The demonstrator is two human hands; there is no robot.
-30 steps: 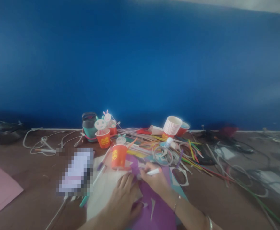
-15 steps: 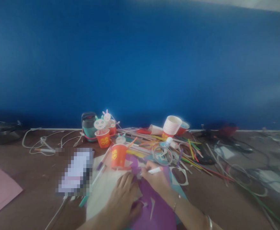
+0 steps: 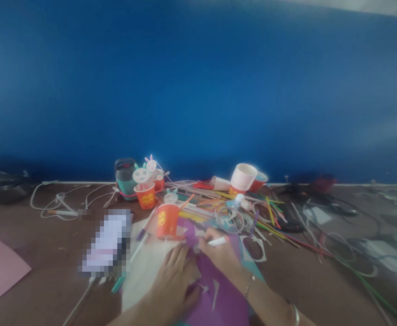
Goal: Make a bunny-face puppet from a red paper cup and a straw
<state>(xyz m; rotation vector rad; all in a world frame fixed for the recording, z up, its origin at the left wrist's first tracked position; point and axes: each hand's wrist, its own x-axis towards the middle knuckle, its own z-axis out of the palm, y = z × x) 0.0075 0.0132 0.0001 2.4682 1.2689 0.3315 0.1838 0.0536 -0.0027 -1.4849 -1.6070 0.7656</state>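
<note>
Lower centre | Right hand (image 3: pixel 216 250) grips slim white plastic marker (image 3: pixel 218 242) | left hand (image 3: pixel 174 274) flat on white paper sheet (image 3: pixel 137 274) | barely shifted; penwork apparently continuing

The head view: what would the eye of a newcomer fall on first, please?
Probably the plain blue wall, which fills the upper half. Below it, left of centre, orange paper cups stand out, with rabbit-eared faces above them. Near the bottom centre, the right hand holds a white marker over purple paper, with the left hand beside it.
</note>
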